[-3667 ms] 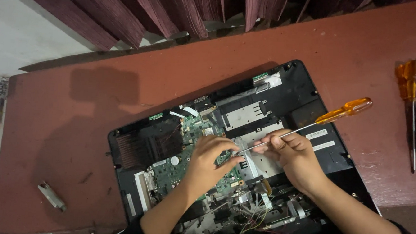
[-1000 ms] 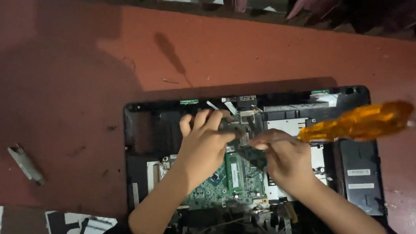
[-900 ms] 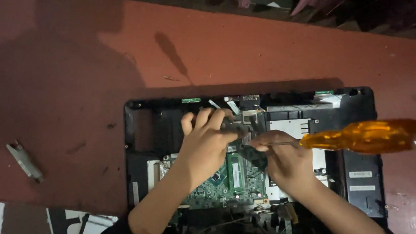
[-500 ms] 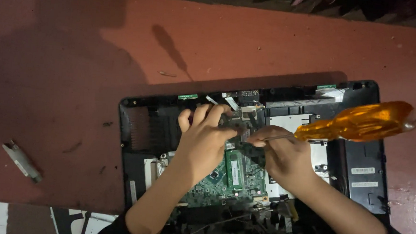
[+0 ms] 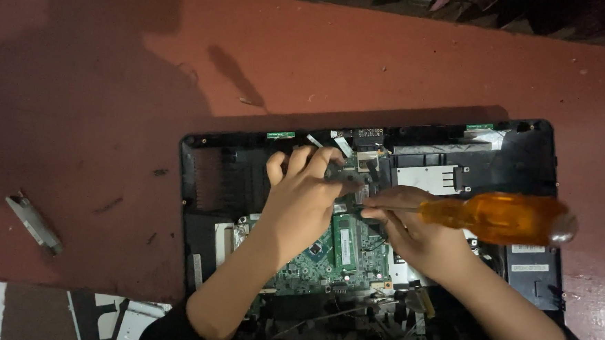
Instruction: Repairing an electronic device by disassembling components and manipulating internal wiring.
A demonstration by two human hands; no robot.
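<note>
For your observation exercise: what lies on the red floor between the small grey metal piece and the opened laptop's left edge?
Head view: bare floor between metal piece and laptop.

Opened laptop base [image 5: 537,168] lies on surface [image 5: 114,77], right of centre. Circuit board [image 5: 339,255] sits inside base, near its front edge. Left hand [image 5: 301,204] rests on board; right hand [image 5: 416,231] just beside it, holding screwdriver [image 5: 500,218] that points left over board. Small metal piece [image 5: 34,223] lies far left on surface, well apart from base.

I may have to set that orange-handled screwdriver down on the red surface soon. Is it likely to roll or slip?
The screwdriver has a rounded, glossy handle, so it would probably roll if laid loose. The smooth plastic may slip in the right hand. The red surface looks flat, so it should settle.
</note>
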